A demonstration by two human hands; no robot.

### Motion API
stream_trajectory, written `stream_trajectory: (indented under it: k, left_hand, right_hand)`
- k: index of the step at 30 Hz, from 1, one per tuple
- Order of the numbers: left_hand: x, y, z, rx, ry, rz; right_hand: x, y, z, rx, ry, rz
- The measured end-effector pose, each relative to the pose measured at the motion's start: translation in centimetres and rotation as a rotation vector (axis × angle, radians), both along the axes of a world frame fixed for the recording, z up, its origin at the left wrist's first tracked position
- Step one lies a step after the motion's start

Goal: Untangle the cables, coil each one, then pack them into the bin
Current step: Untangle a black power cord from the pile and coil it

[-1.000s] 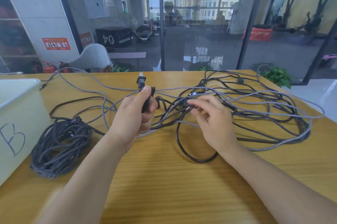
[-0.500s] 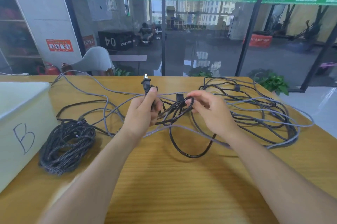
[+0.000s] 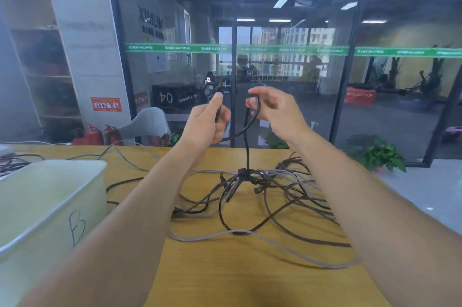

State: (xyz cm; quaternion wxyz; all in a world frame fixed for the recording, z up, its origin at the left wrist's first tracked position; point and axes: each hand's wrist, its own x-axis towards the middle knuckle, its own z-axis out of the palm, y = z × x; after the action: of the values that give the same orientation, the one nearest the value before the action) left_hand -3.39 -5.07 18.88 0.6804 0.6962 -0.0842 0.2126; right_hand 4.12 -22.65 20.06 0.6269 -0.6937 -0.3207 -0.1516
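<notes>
**Lifting the black cable up out of the mess**

Pinching near the plug end [image 3: 209, 87], our left hand [image 3: 205, 124] has its thumb and fingers curled tight around the black cable [image 3: 247, 146]. Our right hand [image 3: 270, 109] hooks the same cable over its curled fingers [image 3: 252, 104], so the cable makes a small loop between the two hands.

A second ago both hands were low, down on the table [image 3: 250, 286], picking at the pile. Now we have raised them high, well above the wood. The black cable hangs straight down from our right hand to a tight knot [image 3: 243, 173] in the tangle [image 3: 262, 196], and the pull has bunched the other black and grey cables together under it.

We think this means the first cable is only partly free. The knot is holding it, so more pulling may make it tighter. We may need to work the knot loose first.

The white bin [image 3: 50, 196] marked B sits at the left, near the pile. None of these loose cables is coiled yet.
</notes>
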Motion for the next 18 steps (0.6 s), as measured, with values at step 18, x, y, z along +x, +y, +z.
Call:
stream_trajectory:
  k: [18]
  left_hand:
    - [-0.5,-2.0,5.4,0.107,-0.044,-0.063]
  right_hand:
    - [-4.5,-1.1,5.9,-0.032,-0.214,0.223]
